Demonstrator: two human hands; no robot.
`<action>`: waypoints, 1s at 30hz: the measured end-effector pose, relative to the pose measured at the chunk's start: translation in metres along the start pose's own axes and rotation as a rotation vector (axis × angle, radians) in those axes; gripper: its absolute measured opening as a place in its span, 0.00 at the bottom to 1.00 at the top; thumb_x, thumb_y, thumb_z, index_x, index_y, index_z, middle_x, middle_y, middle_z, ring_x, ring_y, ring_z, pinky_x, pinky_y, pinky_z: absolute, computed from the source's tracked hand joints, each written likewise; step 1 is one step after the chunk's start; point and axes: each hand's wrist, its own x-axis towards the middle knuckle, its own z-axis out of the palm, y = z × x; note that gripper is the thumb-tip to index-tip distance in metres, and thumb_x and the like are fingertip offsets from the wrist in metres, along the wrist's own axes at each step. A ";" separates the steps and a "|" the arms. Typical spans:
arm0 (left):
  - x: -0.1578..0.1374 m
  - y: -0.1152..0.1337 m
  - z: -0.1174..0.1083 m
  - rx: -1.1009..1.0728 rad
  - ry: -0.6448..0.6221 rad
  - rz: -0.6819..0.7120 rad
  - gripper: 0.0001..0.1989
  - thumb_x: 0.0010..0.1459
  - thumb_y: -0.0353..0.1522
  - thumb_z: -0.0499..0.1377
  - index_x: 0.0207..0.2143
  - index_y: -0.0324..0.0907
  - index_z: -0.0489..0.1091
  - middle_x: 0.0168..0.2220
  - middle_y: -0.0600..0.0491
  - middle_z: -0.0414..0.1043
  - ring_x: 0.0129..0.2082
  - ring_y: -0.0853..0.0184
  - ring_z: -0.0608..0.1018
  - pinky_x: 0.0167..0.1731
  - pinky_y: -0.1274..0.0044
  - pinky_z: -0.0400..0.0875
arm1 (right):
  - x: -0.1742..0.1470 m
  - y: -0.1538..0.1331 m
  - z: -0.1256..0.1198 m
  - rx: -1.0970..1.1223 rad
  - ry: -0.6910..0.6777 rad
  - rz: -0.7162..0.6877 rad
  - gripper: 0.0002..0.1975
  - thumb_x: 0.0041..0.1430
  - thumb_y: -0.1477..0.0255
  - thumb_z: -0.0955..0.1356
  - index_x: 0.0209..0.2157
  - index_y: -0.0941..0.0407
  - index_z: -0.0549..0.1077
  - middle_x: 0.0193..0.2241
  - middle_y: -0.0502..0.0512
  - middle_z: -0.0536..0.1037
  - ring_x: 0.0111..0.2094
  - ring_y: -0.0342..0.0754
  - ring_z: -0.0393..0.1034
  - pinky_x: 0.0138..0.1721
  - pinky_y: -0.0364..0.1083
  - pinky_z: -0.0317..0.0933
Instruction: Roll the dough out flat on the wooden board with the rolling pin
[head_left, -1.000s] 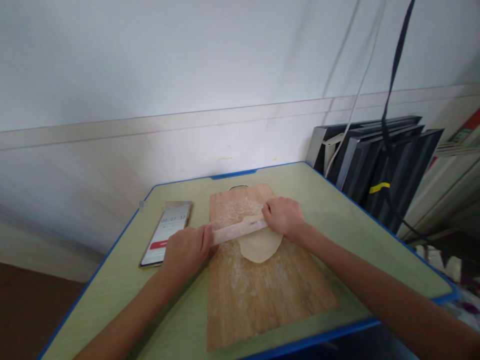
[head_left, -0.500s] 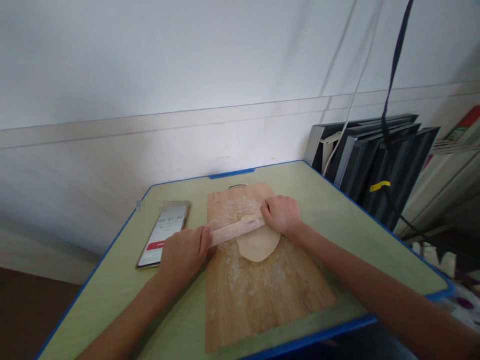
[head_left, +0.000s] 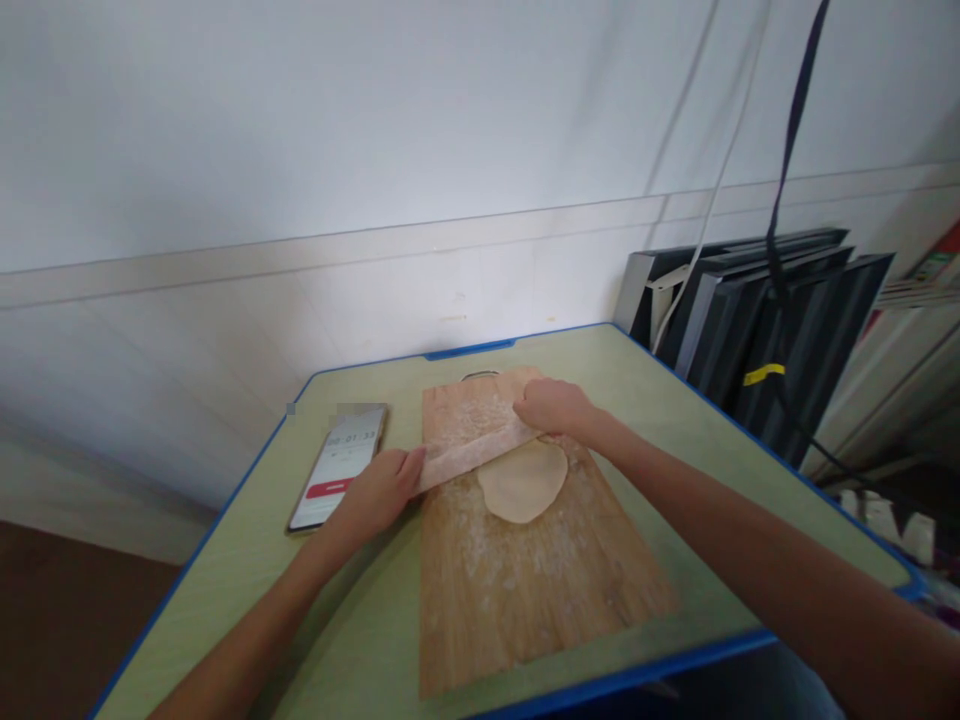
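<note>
A pale wooden rolling pin [head_left: 476,452] spans the board at a slant, its right end farther from me. My left hand [head_left: 386,487] is closed round its left end, past the board's left edge. Around the right end my right hand [head_left: 556,407] is wrapped, over the far right part of the board. Just on my side of the pin lies a flat, roughly round sheet of dough [head_left: 525,485]; the pin is at its far edge. Beneath them is a wooden cutting board [head_left: 540,600] dusted with white flour, with a metal handle at its far end.
A phone [head_left: 326,480] showing a running timer lies left of the board, close to my left hand. The green table [head_left: 600,360] has a blue edge and stands against a white wall. Dark flat panels [head_left: 780,330] lean beyond its right side, with a hanging black strap [head_left: 799,110].
The rolling pin has moved away from me, from across the dough to its far edge, uncovering more of the sheet. Both hands moved with it. The view has shifted slightly.
</note>
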 end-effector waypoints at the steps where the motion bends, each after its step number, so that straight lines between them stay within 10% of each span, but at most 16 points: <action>1: -0.003 0.001 0.001 0.017 0.024 -0.018 0.23 0.61 0.33 0.35 0.28 0.37 0.68 0.28 0.46 0.70 0.29 0.66 0.72 0.31 0.76 0.62 | -0.003 0.000 0.001 -0.004 0.024 0.008 0.19 0.56 0.69 0.58 0.42 0.60 0.74 0.42 0.65 0.75 0.43 0.52 0.70 0.39 0.45 0.61; 7: -0.016 0.010 0.001 0.184 0.148 -0.054 0.28 0.61 0.36 0.33 0.25 0.38 0.69 0.25 0.44 0.70 0.27 0.61 0.73 0.27 0.73 0.60 | -0.024 0.001 0.012 -0.045 0.160 0.048 0.22 0.60 0.67 0.53 0.40 0.60 0.75 0.40 0.66 0.76 0.42 0.51 0.70 0.40 0.45 0.60; 17: -0.002 0.005 -0.003 0.039 0.012 -0.025 0.25 0.61 0.32 0.34 0.28 0.36 0.69 0.29 0.44 0.72 0.31 0.65 0.73 0.30 0.76 0.61 | 0.003 0.000 -0.002 -0.001 -0.011 -0.022 0.18 0.55 0.71 0.58 0.41 0.58 0.74 0.42 0.64 0.75 0.43 0.51 0.70 0.37 0.44 0.61; 23: -0.019 0.012 0.004 0.255 0.214 -0.025 0.27 0.61 0.37 0.33 0.28 0.39 0.69 0.24 0.45 0.71 0.26 0.61 0.74 0.25 0.74 0.58 | -0.017 0.002 0.012 -0.053 0.168 0.003 0.21 0.60 0.68 0.53 0.39 0.59 0.74 0.40 0.65 0.76 0.41 0.51 0.71 0.38 0.46 0.61; 30: -0.012 0.010 0.002 0.184 0.144 -0.041 0.29 0.62 0.36 0.32 0.26 0.39 0.69 0.25 0.45 0.71 0.28 0.61 0.74 0.27 0.73 0.60 | -0.019 0.001 0.012 -0.080 0.217 -0.057 0.22 0.61 0.68 0.53 0.38 0.59 0.75 0.38 0.65 0.76 0.39 0.52 0.71 0.37 0.47 0.62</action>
